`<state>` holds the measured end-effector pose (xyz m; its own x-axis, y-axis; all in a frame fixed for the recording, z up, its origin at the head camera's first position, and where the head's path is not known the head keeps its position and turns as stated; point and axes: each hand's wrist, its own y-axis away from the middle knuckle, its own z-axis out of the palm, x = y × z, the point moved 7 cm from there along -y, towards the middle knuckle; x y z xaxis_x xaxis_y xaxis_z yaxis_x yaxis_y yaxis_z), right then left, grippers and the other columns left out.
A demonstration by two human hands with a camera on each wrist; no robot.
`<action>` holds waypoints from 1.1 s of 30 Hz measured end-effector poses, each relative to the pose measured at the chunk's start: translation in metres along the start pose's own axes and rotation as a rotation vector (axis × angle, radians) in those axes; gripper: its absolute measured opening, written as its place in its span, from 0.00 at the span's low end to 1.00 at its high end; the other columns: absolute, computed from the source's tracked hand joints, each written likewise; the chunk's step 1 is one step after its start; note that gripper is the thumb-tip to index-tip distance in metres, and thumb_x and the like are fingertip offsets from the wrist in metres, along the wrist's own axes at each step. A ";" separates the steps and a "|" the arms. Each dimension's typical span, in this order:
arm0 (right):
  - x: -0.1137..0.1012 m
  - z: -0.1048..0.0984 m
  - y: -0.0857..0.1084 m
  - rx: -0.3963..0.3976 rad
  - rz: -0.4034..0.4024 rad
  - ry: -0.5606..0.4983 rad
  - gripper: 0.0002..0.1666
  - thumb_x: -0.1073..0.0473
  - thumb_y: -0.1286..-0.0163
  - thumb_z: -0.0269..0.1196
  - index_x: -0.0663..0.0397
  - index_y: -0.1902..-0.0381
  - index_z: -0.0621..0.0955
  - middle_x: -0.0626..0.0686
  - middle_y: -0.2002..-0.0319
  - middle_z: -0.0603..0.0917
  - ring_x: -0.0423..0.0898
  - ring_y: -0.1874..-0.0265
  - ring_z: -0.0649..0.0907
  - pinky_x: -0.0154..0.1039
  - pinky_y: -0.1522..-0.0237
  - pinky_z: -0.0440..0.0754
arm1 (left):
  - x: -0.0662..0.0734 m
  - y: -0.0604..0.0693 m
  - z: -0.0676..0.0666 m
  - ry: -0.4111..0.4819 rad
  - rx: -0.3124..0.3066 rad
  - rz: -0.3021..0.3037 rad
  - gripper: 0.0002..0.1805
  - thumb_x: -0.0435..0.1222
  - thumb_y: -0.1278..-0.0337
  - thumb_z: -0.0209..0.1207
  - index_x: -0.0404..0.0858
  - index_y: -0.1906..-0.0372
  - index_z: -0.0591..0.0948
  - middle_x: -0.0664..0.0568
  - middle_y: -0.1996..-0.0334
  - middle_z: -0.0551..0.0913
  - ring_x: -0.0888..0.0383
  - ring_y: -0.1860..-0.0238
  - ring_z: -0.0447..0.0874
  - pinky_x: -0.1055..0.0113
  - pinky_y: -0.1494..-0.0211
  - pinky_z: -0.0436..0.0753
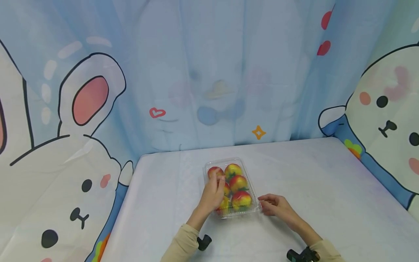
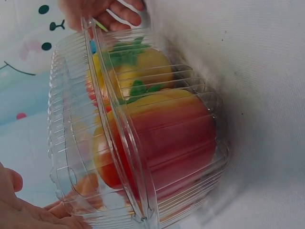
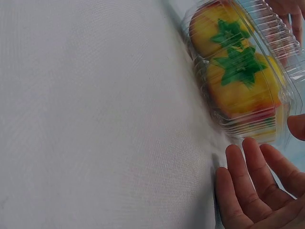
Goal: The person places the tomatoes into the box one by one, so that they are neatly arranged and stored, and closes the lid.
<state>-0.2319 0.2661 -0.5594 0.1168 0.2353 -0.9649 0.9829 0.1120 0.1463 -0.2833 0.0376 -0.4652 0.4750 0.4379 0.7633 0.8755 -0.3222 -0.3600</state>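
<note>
A clear plastic clamshell box point(image 1: 251, 182) stands on the white table. Inside lie several red-and-yellow fruits point(image 1: 241, 200) with green leaves, also seen close through the ribbed wall in the left wrist view. My left hand point(image 1: 212, 194) is over the lid's left side; in the left wrist view its fingers point(image 2: 76, 193) show through the clear lid. My right hand point(image 1: 277, 209) is at the box's near right corner. In the right wrist view its fingers point(image 3: 257, 167) are spread and nearly straight beside the end wall, with the thumb near the rim.
A white cloth covers the tabletop point(image 1: 311, 171). Behind it hangs a light blue curtain point(image 1: 212, 72) printed with cartoon animals. A small black device point(image 1: 204, 242) sits at the left wrist and another point(image 1: 302, 254) at the right.
</note>
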 end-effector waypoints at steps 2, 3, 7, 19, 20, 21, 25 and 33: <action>0.001 0.001 0.000 0.002 0.013 0.017 0.24 0.56 0.29 0.61 0.73 0.47 0.78 0.56 0.59 0.85 0.48 0.62 0.85 0.40 0.60 0.87 | 0.001 0.000 0.000 -0.014 0.001 0.005 0.26 0.41 0.23 0.40 0.27 0.32 0.64 0.38 0.49 0.83 0.44 0.47 0.82 0.50 0.40 0.78; 0.000 0.002 0.001 -0.004 0.009 0.023 0.23 0.56 0.28 0.61 0.74 0.48 0.78 0.55 0.59 0.85 0.48 0.61 0.85 0.40 0.60 0.87 | 0.001 0.001 0.000 -0.024 0.000 0.008 0.26 0.41 0.23 0.40 0.27 0.32 0.64 0.39 0.49 0.84 0.45 0.48 0.83 0.50 0.40 0.78; 0.000 0.004 0.001 -0.047 0.008 -0.002 0.21 0.58 0.26 0.56 0.76 0.51 0.79 0.55 0.59 0.85 0.48 0.61 0.86 0.40 0.60 0.87 | 0.003 0.001 0.000 -0.060 -0.004 0.025 0.26 0.41 0.23 0.41 0.27 0.33 0.65 0.40 0.50 0.84 0.45 0.49 0.83 0.51 0.41 0.79; -0.005 0.012 -0.001 -0.127 0.009 0.009 0.19 0.55 0.28 0.59 0.70 0.59 0.83 0.55 0.57 0.86 0.47 0.58 0.85 0.41 0.58 0.87 | 0.000 0.001 0.003 -0.088 -0.029 0.030 0.25 0.42 0.23 0.41 0.29 0.34 0.67 0.43 0.49 0.84 0.46 0.46 0.82 0.51 0.40 0.78; -0.005 0.012 -0.001 -0.128 0.016 0.002 0.19 0.55 0.28 0.59 0.70 0.59 0.83 0.55 0.56 0.86 0.47 0.57 0.85 0.41 0.57 0.87 | 0.000 0.001 0.003 -0.089 -0.030 0.030 0.24 0.42 0.23 0.40 0.29 0.34 0.67 0.43 0.49 0.84 0.46 0.47 0.82 0.51 0.40 0.78; -0.005 0.012 -0.001 -0.132 0.023 -0.005 0.19 0.55 0.28 0.59 0.71 0.59 0.83 0.55 0.56 0.86 0.46 0.57 0.85 0.41 0.57 0.87 | 0.000 0.002 0.003 -0.089 -0.033 0.028 0.24 0.42 0.23 0.40 0.29 0.34 0.67 0.43 0.49 0.84 0.46 0.47 0.82 0.51 0.40 0.78; -0.005 0.013 0.001 -0.174 0.042 -0.033 0.20 0.55 0.28 0.59 0.72 0.58 0.82 0.55 0.56 0.86 0.46 0.57 0.85 0.42 0.55 0.86 | 0.000 0.002 0.004 -0.087 -0.038 0.023 0.24 0.42 0.23 0.41 0.30 0.34 0.67 0.41 0.48 0.84 0.46 0.47 0.82 0.51 0.40 0.78; -0.007 0.017 0.003 -0.313 0.057 -0.022 0.20 0.56 0.28 0.59 0.74 0.57 0.83 0.59 0.57 0.87 0.49 0.56 0.86 0.43 0.54 0.86 | 0.001 0.002 0.007 -0.069 -0.057 0.026 0.26 0.42 0.23 0.40 0.28 0.33 0.66 0.39 0.46 0.83 0.45 0.45 0.82 0.51 0.40 0.79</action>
<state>-0.2269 0.2485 -0.5563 0.1769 0.2296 -0.9571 0.8833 0.3919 0.2573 -0.2803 0.0433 -0.4684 0.5038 0.4850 0.7148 0.8575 -0.3807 -0.3460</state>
